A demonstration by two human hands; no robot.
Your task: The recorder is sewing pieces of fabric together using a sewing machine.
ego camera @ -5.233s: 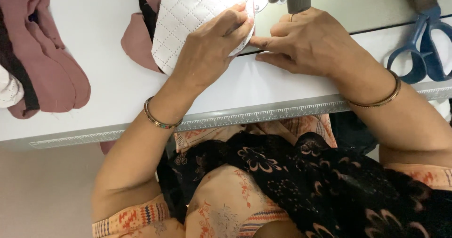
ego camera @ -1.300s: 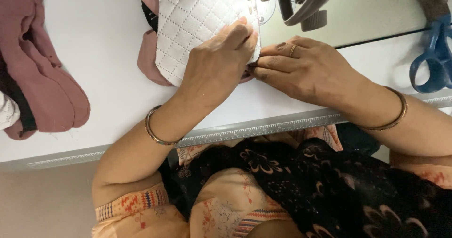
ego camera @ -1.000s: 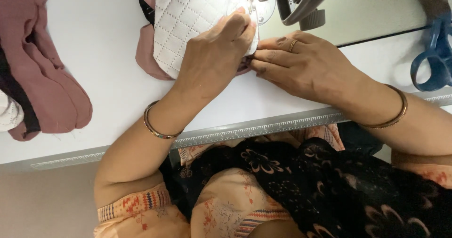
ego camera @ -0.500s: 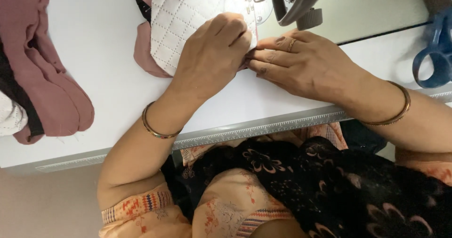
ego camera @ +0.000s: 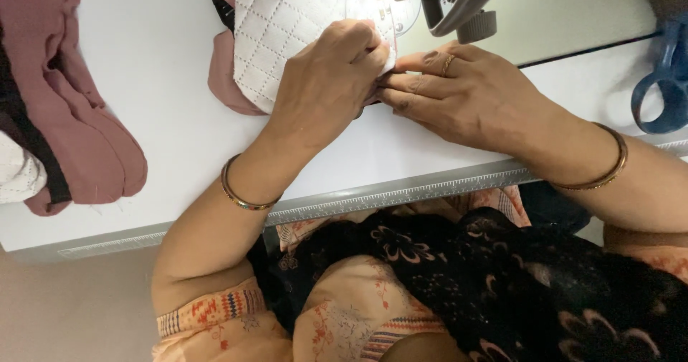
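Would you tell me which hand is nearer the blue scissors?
Right. The right hand lies just left of the scissors, apart from them; the left hand is farther left, on the quilted fabric.
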